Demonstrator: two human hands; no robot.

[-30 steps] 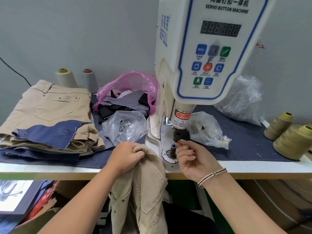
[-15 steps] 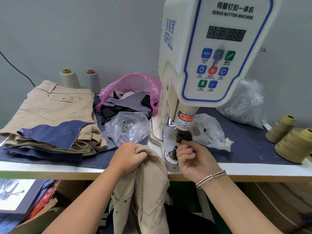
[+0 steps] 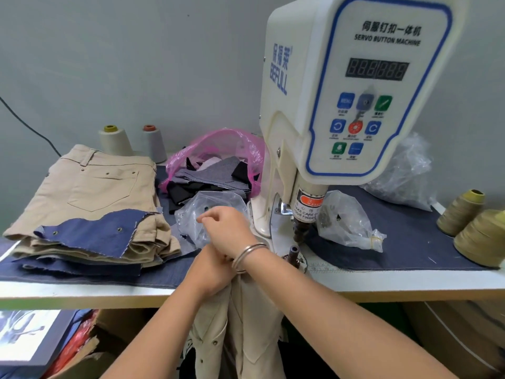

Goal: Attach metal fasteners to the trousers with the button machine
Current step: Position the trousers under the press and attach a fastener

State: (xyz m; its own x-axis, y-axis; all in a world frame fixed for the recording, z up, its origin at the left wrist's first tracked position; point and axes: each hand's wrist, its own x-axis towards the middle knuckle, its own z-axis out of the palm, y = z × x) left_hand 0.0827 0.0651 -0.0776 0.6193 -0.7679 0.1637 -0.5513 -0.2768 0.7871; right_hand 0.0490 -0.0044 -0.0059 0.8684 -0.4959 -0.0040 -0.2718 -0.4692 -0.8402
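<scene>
Your left hand (image 3: 211, 272) grips the trousers (image 3: 246, 324) at the table (image 3: 410, 280) edge, your right hand (image 3: 226, 228) crosses over it, fingers loosely curled over a clear bag (image 3: 191, 214), holding nothing visible

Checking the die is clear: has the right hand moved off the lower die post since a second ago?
Yes. The right hand has moved left, away from the lower die post, crossing over the left hand toward the clear bag.

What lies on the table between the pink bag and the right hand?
A clear plastic bag of small metal parts, seen in the head view; the right hand reaches over it, just below the pink bag.
</scene>
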